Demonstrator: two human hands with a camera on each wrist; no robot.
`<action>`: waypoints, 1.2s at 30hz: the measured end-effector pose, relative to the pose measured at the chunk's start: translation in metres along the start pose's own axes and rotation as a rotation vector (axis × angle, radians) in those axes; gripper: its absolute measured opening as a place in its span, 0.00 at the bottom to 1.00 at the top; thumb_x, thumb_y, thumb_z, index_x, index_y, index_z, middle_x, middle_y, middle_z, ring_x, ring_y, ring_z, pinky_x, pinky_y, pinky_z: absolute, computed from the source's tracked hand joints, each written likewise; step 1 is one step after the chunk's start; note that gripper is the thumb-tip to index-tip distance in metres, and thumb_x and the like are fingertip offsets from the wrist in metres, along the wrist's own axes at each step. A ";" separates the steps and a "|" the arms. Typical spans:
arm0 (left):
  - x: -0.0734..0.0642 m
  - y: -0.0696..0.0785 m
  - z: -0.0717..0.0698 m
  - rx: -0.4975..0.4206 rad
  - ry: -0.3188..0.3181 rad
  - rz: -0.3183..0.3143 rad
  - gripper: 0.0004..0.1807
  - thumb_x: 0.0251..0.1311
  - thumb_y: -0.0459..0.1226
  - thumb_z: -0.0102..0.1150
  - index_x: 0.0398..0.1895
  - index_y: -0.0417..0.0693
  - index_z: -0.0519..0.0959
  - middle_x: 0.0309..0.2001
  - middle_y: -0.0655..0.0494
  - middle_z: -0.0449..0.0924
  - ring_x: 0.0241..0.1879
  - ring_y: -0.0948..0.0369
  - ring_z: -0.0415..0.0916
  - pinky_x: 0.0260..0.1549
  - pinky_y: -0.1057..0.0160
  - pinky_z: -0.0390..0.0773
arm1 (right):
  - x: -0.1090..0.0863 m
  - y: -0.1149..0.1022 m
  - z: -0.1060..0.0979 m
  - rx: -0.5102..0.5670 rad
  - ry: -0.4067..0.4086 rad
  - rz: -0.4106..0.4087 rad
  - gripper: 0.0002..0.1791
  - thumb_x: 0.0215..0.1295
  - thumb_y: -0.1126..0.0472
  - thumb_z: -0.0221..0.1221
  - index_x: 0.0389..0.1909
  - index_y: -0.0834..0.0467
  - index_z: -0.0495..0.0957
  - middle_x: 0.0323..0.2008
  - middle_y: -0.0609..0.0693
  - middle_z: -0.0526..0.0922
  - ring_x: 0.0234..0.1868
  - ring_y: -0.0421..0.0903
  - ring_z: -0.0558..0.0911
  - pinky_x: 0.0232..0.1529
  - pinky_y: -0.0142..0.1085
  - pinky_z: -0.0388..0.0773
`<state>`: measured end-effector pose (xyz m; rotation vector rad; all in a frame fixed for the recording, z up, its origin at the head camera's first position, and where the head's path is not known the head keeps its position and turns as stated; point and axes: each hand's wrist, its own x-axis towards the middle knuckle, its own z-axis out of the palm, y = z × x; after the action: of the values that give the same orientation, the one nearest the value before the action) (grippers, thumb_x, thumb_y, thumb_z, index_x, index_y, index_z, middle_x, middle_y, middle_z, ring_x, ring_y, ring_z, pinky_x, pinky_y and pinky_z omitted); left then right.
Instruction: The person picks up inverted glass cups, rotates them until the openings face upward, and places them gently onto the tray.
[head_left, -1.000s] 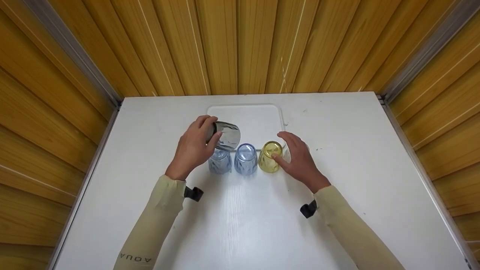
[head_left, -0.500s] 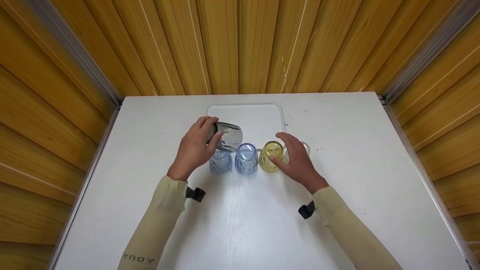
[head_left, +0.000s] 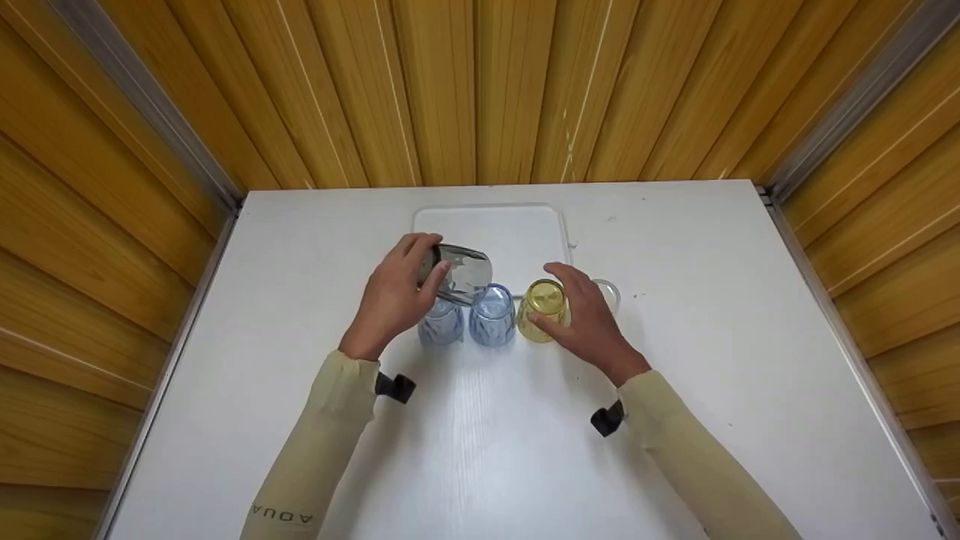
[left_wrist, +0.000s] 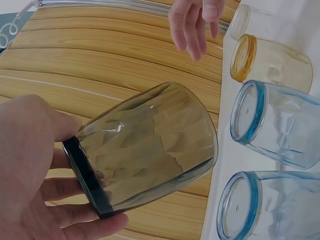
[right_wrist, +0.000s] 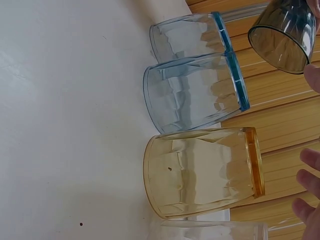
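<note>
My left hand [head_left: 394,292] grips a smoky grey drinking glass [left_wrist: 150,145] around its thick dark base. The glass is tilted, its mouth pointing right and down, and in the head view it overlaps the two blue glasses [head_left: 492,321] below. Those blue glasses stand upside down side by side, with an upside-down yellow glass [right_wrist: 200,172] to their right. Over the yellow glass hovers my right hand [head_left: 592,326], thumb and fingers spread. In the right wrist view its fingertips [right_wrist: 303,209] are apart from the yellow base, with nothing between them.
A clear glass [head_left: 610,294] ends the row on the right, partly hidden behind the right hand in the head view. Behind the row, a white tray [head_left: 487,205] with rounded corners lies on the white table [head_left: 472,450]. Wood-patterned walls [head_left: 510,90] enclose the table.
My left hand and the smoky grey glass have moved slightly right, toward the nearer blue glass. My right hand has shifted a little left over the yellow glass, revealing more of the clear glass.
</note>
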<state>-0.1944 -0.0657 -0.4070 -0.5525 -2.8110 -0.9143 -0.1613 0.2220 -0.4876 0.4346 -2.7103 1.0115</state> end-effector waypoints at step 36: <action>0.009 0.013 0.013 -0.117 -0.052 0.035 0.24 0.70 0.50 0.48 0.66 0.53 0.69 0.63 0.56 0.71 0.64 0.57 0.71 0.64 0.51 0.70 | 0.012 -0.015 0.006 0.049 -0.037 -0.029 0.50 0.52 0.38 0.67 0.72 0.48 0.56 0.70 0.47 0.64 0.70 0.48 0.64 0.70 0.52 0.61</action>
<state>-0.1984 -0.0454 -0.4087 -0.6469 -2.7972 -1.0777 -0.1678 0.2048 -0.4795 0.5049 -2.7087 1.0742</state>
